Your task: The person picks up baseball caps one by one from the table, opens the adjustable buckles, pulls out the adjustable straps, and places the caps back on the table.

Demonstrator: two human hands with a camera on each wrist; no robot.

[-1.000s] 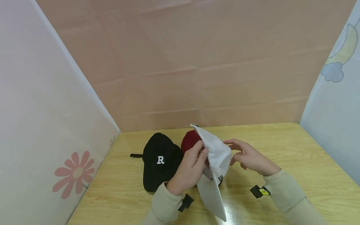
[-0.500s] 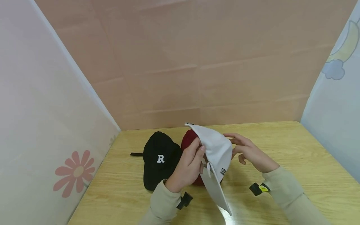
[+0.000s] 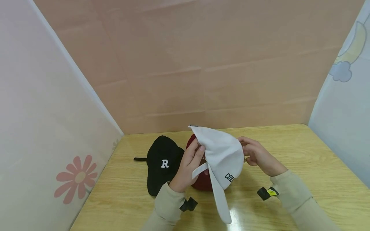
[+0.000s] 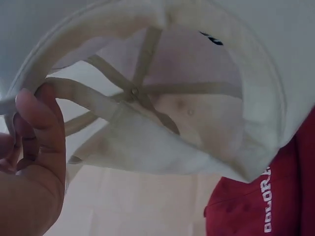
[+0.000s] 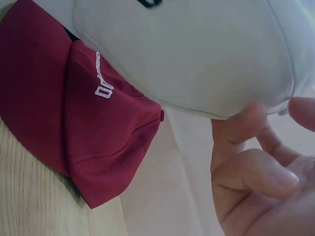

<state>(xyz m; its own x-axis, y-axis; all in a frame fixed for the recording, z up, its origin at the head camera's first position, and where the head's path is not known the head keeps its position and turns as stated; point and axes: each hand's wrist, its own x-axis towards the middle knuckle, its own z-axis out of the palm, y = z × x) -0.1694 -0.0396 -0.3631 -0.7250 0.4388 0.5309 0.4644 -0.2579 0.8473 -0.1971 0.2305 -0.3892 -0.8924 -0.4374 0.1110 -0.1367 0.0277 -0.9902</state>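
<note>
A white baseball cap [image 3: 224, 149] with dark lettering is held above the table, its brim pointing down towards me. My left hand [image 3: 185, 170] pinches the cap's back edge beside the loose strap [image 3: 200, 170]. In the left wrist view the inside of the white cap [image 4: 206, 118] shows, with its taped seams. My right hand [image 3: 261, 157] touches the outside of the crown with bent fingertips near the top button, as the right wrist view shows. Behind the white cap is a dark red cap [image 3: 203, 183] with white lettering, mostly hidden in the head view.
A black cap [image 3: 162, 150] with a white R lies left of the red one, its strap sticking out leftwards. The wooden table [image 3: 289, 141] is bounded by a tan back sheet [image 3: 202, 64] and pale side sheets.
The white cap has turned so more of its crown and lettering faces me, and its strap now hangs out. My right fingers have bent in against the crown; the other caps have stayed put.
</note>
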